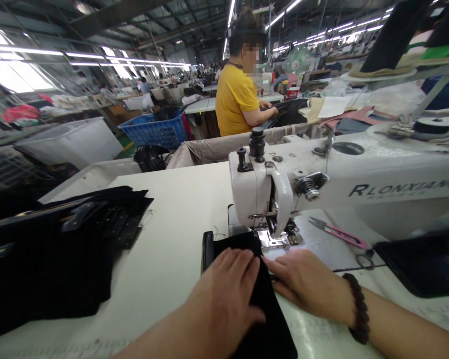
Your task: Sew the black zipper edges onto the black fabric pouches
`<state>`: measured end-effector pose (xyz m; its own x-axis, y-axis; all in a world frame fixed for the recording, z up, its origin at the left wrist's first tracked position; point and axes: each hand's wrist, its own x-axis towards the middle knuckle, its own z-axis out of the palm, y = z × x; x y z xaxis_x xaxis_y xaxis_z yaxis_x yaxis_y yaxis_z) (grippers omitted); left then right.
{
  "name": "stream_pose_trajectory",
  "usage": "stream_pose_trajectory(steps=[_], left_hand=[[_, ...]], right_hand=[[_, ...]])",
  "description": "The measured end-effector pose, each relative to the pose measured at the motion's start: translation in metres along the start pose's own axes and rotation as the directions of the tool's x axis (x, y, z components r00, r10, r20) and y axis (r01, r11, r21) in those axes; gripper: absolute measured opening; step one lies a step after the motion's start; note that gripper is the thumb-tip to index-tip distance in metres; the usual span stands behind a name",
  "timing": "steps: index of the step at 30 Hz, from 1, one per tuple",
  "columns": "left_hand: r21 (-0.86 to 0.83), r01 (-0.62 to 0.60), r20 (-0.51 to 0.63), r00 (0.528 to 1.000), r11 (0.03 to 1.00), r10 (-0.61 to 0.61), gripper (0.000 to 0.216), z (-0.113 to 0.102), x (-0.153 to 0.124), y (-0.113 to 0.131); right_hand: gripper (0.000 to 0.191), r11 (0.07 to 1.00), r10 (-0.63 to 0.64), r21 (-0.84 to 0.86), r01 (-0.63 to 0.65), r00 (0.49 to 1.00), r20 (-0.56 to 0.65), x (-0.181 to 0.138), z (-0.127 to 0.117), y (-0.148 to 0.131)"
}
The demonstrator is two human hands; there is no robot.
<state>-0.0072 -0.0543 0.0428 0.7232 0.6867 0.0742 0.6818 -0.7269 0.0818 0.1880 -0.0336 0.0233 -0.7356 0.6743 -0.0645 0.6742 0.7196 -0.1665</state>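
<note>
A black fabric piece (271, 319) lies on the white sewing table, its far edge at the presser foot (275, 238) of a white sewing machine (344, 167). A glossy black strip (207, 249) runs along the fabric's left side. My left hand (228, 294) rests flat on top of the fabric, fingers stretched forward and thumb out to the right. My right hand (307, 279) is at the fabric's right edge, beside the presser foot. Its index finger reaches to the edge and the other fingers curl under, so what they pinch is partly hidden.
A stack of black fabric pieces (60, 259) covers the table's left side. Pink-handled scissors (338, 233) and a dark glossy phone-like slab (422, 264) lie at right. Beyond the table are a blue crate (155, 130) and a person in a yellow shirt (235, 97).
</note>
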Motion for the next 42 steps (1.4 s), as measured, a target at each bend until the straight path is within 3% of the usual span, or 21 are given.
stream_pose_trajectory(steps=[2,5,8,11,16,20,23,27,30,33,36,39,40,42], left_hand=[[-0.026,-0.117,-0.009,0.993,0.993,0.117,0.035,0.008,-0.018,0.017],[-0.055,-0.124,0.011,0.992,0.991,0.125,0.036,0.021,-0.039,0.028],[-0.138,-0.085,-0.028,0.996,0.987,0.082,0.03,0.026,-0.05,0.025],[-0.342,-0.052,-0.099,0.995,0.938,0.019,0.015,0.021,-0.054,0.02],[-0.647,0.168,0.021,0.979,0.743,-0.203,0.021,0.01,-0.057,0.02],[-0.652,0.185,0.023,0.974,0.735,-0.224,0.027,0.007,-0.056,0.031],[-0.696,0.142,-0.044,0.97,0.703,-0.239,0.025,0.007,-0.054,0.037],[-0.738,0.099,-0.128,0.951,0.668,-0.282,0.02,0.009,-0.054,0.038],[-0.634,0.024,-0.245,0.942,0.773,-0.23,0.015,0.018,-0.055,0.039],[-0.425,-0.04,-0.333,0.936,0.904,-0.115,0.032,0.024,-0.057,0.039],[-0.441,0.022,-0.282,0.946,0.897,-0.162,0.018,0.016,-0.06,0.037],[-0.553,0.199,-0.274,0.873,0.809,-0.403,0.021,0.003,-0.063,0.033],[-0.543,0.229,-0.284,0.855,0.808,-0.434,0.018,0.001,-0.063,0.033],[-0.42,0.178,-0.309,0.894,0.89,-0.324,0.01,0.003,-0.061,0.036]], right_hand=[[0.015,0.998,-0.055,0.041,0.053,0.998,0.035,-0.005,-0.006,-0.006],[0.005,0.993,-0.115,0.041,0.112,0.99,0.078,-0.014,-0.012,-0.021],[0.015,0.991,-0.127,0.054,0.123,0.99,0.064,-0.024,-0.012,-0.037],[0.032,0.992,-0.075,0.1,0.074,0.997,0.003,-0.035,-0.007,-0.05],[0.043,0.967,0.101,0.244,-0.077,0.991,-0.086,-0.051,0.01,-0.065],[0.049,0.945,0.18,0.307,-0.11,0.961,-0.209,-0.058,0.023,-0.072],[0.039,0.943,0.194,0.313,-0.114,0.952,-0.236,-0.056,0.022,-0.071],[0.027,0.968,0.113,0.246,-0.048,0.96,-0.258,-0.045,0.014,-0.063],[0.014,0.988,-0.025,0.137,0.068,0.956,-0.292,-0.034,0.014,-0.056],[0.017,0.984,-0.112,0.097,0.151,0.94,-0.321,-0.029,0.017,-0.052],[0.021,0.974,-0.139,0.121,0.191,0.927,-0.348,-0.029,0.019,-0.049],[0.025,0.965,-0.14,0.157,0.209,0.92,-0.367,-0.035,0.02,-0.047],[0.027,0.964,-0.135,0.164,0.207,0.919,-0.37,-0.037,0.02,-0.047],[0.027,0.97,-0.121,0.154,0.189,0.921,-0.371,-0.041,0.021,-0.049]])
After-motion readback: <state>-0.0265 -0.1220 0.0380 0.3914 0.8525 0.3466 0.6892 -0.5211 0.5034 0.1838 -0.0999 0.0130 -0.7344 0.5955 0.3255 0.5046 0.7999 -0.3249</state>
